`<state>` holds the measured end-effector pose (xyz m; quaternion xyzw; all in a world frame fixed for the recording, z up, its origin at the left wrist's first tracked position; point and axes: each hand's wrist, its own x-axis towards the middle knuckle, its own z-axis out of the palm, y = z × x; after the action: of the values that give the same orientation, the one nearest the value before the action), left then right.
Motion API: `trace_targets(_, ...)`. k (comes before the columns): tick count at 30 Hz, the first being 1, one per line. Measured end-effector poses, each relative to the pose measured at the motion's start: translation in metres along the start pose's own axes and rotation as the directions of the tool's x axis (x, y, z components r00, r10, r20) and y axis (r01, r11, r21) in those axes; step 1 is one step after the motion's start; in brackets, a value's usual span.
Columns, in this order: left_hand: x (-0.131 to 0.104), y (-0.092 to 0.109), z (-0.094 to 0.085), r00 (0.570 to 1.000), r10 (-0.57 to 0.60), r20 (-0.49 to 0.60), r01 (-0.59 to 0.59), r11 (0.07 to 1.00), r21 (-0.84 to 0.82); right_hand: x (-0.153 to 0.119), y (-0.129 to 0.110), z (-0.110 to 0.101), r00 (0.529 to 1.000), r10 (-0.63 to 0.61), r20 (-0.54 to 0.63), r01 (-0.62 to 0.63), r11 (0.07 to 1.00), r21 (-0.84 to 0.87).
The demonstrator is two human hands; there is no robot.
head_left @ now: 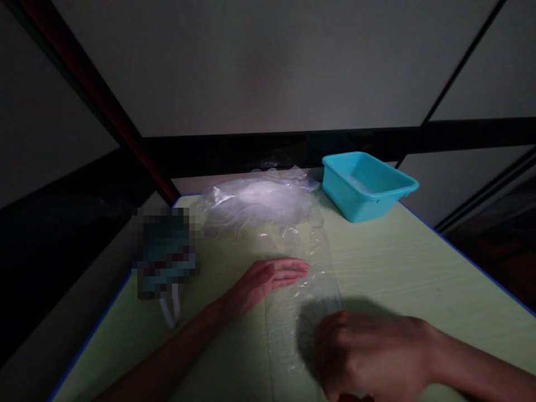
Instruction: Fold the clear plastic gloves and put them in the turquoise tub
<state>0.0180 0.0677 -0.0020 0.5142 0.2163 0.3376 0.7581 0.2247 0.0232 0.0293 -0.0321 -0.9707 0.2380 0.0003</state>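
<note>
- Far left: some pixelated thing [167, 251] with a white strap [176, 307], sitting on the pale table [113, 340].
- Toward the back, a crinkly heap of clear plastic [259, 201].
- Left hand [266, 279] is flat on the clear plastic strip [288, 335], fingers straight and close together, gripping nothing. The strip runs from the heap toward the near edge.
- Right hand [364, 352] is over the strip's near part, fingers curled; can't tell if they're pinching it.
- Back right: teal bin [371, 209].
</note>
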Motion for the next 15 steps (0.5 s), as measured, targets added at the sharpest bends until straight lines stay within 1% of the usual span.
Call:
trace_targets(2, 0.0, 0.0, 0.0, 1.0, -0.006, -0.008, 0.006, 1.0, 0.007, -0.001, 0.004, 0.001, 0.999, 0.029, -0.046, -0.021, 0.985, 0.172)
trace_targets(3, 0.0, 0.0, 0.0, 1.0, -0.009, -0.006, 0.01, 1.0, 0.013, -0.002, 0.006, 0.001, 0.996, 0.04, -0.075, -0.018, 0.963, 0.269)
trace_targets(5, 0.001, -0.002, -0.001, 1.0, -0.014, 0.008, 0.014, 0.999, 0.034, -0.004, 0.01, -0.001, 0.989, 0.072, -0.132, -0.004, 0.892, 0.453)
trace_targets(7, 0.001, -0.005, -0.004, 0.999, -0.02, 0.03, 0.018, 0.998, 0.066, -0.006, 0.013, -0.006, 0.977, 0.13, -0.166, -0.006, 0.805, 0.594)
trace_targets(9, 0.001, -0.009, -0.007, 0.999, -0.035, 0.026, 0.032, 0.993, 0.112, -0.008, 0.016, -0.012, 0.964, 0.206, -0.166, -0.034, 0.719, 0.694)
trace_targets(12, 0.001, -0.016, -0.01, 0.999, -0.046, 0.0, 0.045, 0.983, 0.175, -0.01, 0.022, -0.02, 0.942, 0.302, -0.145, -0.074, 0.61, 0.789)
trace_targets(15, 0.001, -0.017, -0.01, 0.998, -0.044, 0.034, 0.035, 0.974, 0.222, -0.012, 0.03, -0.023, 0.925, 0.343, -0.162, -0.049, 0.531, 0.846)
